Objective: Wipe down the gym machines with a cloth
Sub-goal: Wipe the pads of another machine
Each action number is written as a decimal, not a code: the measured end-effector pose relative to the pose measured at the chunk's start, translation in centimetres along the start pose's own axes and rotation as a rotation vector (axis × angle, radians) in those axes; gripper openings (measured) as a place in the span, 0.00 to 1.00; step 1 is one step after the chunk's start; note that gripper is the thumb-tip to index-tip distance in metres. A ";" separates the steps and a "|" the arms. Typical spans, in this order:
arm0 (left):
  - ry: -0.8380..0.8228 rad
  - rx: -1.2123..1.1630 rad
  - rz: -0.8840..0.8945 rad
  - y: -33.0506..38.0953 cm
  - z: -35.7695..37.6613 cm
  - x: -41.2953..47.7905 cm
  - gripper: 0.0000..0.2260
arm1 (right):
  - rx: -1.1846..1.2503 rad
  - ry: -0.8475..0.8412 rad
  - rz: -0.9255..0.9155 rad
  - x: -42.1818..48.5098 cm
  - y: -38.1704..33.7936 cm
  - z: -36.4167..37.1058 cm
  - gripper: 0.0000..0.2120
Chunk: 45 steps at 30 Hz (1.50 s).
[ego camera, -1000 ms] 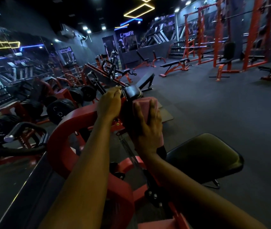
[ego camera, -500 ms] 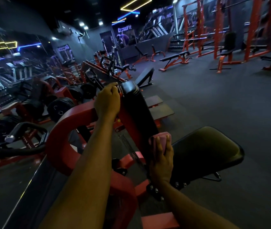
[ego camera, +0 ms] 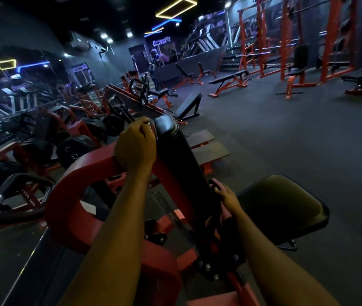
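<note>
Overhead on the far wall, a "CrossFit" sign [ego camera: 162, 43] in pale blue-white neon letters, the only writing clear enough to read; mirrored lettering on the left wall too blurred to make out. Closer in, a plate-loaded machine with a tubular red frame [ego camera: 83, 173], glossy paint, bent in a broad arch. Left hand [ego camera: 134, 146] clenched round the top of that frame, knuckles up, just beside the rounded head of the back pad [ego camera: 175, 155]. Long, narrow black vinyl on that pad, smooth with a dull sheen, tilted and running down toward the seat pad [ego camera: 281, 206], which is wide, rounded and slightly domed in the same black vinyl. Right hand [ego camera: 226, 195] low in the gap where the two pads meet, fingers curled, gripping the pink cloth [ego camera: 225, 214] against the foot of the back pad; cloth mostly hidden under the palm, only a soft pinkish fold showing below the wrist. Coiled steel spring [ego camera: 160, 195] beside the pad's red support, round bolt heads [ego camera: 207, 267] on a black bracket beneath. To the left, round black weight plates [ego camera: 72, 149] on their pegs. Across the dark, matte rubber floor [ego camera: 286, 133], a flat bench [ego camera: 228, 77] on orange-red legs and tall orange-red racks [ego camera: 286, 36]. Above, a yellow neon rectangle [ego camera: 175, 7] on the black ceiling.
</note>
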<state>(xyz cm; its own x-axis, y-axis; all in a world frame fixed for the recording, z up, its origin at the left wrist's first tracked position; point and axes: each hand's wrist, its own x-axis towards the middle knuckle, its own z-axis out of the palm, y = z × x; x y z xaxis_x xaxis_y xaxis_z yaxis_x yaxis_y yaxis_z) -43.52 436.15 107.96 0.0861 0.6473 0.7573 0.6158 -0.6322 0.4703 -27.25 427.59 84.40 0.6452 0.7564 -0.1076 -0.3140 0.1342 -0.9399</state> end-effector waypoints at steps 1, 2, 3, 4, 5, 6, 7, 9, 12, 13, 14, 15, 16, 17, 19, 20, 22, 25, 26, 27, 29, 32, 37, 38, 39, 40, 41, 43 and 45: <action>0.013 0.008 -0.001 0.1 0.1 0.0 0.22 | -0.017 -0.046 0.026 0.6 -0.5 -0.1 0.20; 0.015 0.017 -0.006 0.2 0.1 0.0 0.21 | -0.040 -0.068 0.040 1.0 -0.8 -0.2 0.20; 0.013 0.024 -0.010 0.3 0.1 -0.1 0.21 | -0.059 -0.063 0.039 1.1 -0.8 -0.3 0.20; 0.012 0.026 -0.016 0.3 0.1 -0.1 0.21 | -0.080 -0.042 0.022 0.9 -0.6 -0.4 0.20; 0.015 0.025 -0.018 0.3 0.0 -0.1 0.21 | -0.097 -0.026 0.013 0.5 -0.1 -0.6 0.20; 0.011 0.022 -0.022 0.4 -0.1 -0.1 0.22 | -0.131 -0.015 0.007 0.0 0.3 -0.8 0.19; 0.003 0.017 -0.022 0.4 -0.1 -0.2 0.21 | -0.171 -0.005 0.001 -0.3 0.8 -1.1 0.18; -0.026 0.010 -0.025 0.5 -0.3 -0.1 0.20 | -0.274 0.014 0.006 -0.7 0.9 -1.6 0.16; -0.094 0.009 -0.040 0.0 -0.5 0.2 0.21 | -0.473 0.018 0.007 -2.3 -0.7 -1.7 0.15; -0.127 0.001 -0.053 -0.1 -0.6 0.3 0.19 | -0.554 0.023 -0.014 -2.9 -1.3 -1.7 0.15; -0.163 -0.011 -0.066 -0.2 -0.6 0.4 0.17 | -0.625 0.027 -0.036 -3.6 -2.0 -1.8 0.14; -0.192 -0.026 -0.076 -0.3 -0.7 0.4 0.16 | -0.678 0.029 -0.056 -4.4 -3.0 -1.7 0.13; -0.214 -0.039 -0.083 -0.3 -1.0 0.5 0.15 | -0.717 0.031 -0.072 -5.0 -4.1 -1.6 0.12; -0.230 -0.046 -0.081 -0.4 -1.1 0.4 0.15 | -0.733 0.028 -0.101 -5.5 -5.5 -1.3 0.11; -0.249 -0.054 -0.078 -0.4 -1.5 0.4 0.16 | -0.644 -0.018 -0.220 -5.6 -9.1 0.4 0.09; -0.256 -0.057 -0.079 -0.3 -1.6 0.4 0.16 | -0.550 -0.052 -0.318 -5.2 -11.0 1.8 0.11; -0.266 -0.083 -0.091 -0.3 -1.7 0.4 0.15 | -0.336 -0.139 -0.513 -4.6 -15.3 5.4 0.14; -0.268 -0.088 -0.099 -0.2 -1.6 0.3 0.16 | -0.087 -0.316 -0.599 -3.8 -19.5 9.8 0.19; -0.254 -0.082 -0.098 -0.2 -1.5 0.4 0.16 | -0.078 -0.346 -0.595 -3.0 -19.7 10.3 0.19; -0.237 -0.075 -0.100 -0.1 -1.2 0.5 0.16 | -0.067 -0.362 -0.592 -2.5 -19.5 10.3 0.18; -0.198 -0.065 -0.119 0.2 -0.9 0.5 0.16 | -0.138 -0.341 -0.544 -0.6 -17.6 9.0 0.16; -0.161 -0.049 -0.132 0.3 -0.6 0.4 0.17 | -0.264 -0.335 -0.330 1.6 -12.4 5.9 0.15; -0.129 -0.021 -0.088 0.2 -0.5 0.3 0.23 | -0.243 -0.229 -0.086 2.4 -4.1 0.9 0.15; -0.145 -0.014 -0.081 0.2 -0.5 0.5 0.22 | -0.263 -0.208 -0.044 1.9 -3.5 0.4 0.16; -0.171 -0.010 -0.082 0.1 -0.7 0.5 0.21 | -0.284 -0.198 -0.009 1.3 -2.8 -0.3 0.16; -0.202 -0.015 -0.091 0.2 -1.0 0.3 0.20 | -0.328 -0.185 0.008 0.8 -2.1 -1.2 0.16; -0.236 -0.025 -0.106 0.2 -1.2 0.5 0.18 | -0.385 -0.168 0.002 0.2 -1.9 -1.9 0.14; -0.302 -0.071 -0.154 0.4 -1.7 0.7 0.17 | -0.453 -0.146 -0.046 -0.5 -1.3 -3.3 0.12; -0.293 -0.147 -0.177 0.7 -2.1 0.3 0.16 | -0.387 -0.122 -0.100 -2.1 -2.0 -4.2 0.14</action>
<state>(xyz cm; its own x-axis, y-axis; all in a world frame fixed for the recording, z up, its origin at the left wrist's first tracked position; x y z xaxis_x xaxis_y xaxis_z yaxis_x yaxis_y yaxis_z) -44.66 435.00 109.47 0.2220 0.8332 0.5064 0.5240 -0.5399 0.6587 -25.07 423.00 85.13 0.5649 0.8251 0.0082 0.0464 -0.0219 -0.9987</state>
